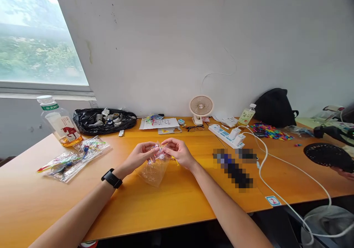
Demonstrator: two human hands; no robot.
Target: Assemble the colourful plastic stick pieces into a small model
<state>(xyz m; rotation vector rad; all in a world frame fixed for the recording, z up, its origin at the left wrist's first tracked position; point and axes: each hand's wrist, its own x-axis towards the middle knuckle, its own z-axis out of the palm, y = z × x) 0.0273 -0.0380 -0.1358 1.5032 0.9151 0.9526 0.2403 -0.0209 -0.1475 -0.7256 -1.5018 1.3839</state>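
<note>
A clear plastic bag (153, 172) hangs between my two hands, above the wooden table (177, 207). My left hand (140, 157), below a black wristwatch (111, 178), pinches the bag's upper edge. On the other side, my right hand (179, 152) grips the same edge, with thumb and fingers together. Small pale and coloured pieces show through the plastic by the fingertips, too small to name. A bit of yellow sticks out beneath my right hand. Left of my hands lie clear bags (66, 163) of coloured parts.
At the left stands a large drink bottle (62, 124), beside a black plastic bag (88, 124). A small fan (201, 107), glasses (195, 128) and papers (166, 123) sit along the wall. Right are a power strip (225, 136), white cables (265, 155) and colourful pieces (272, 131).
</note>
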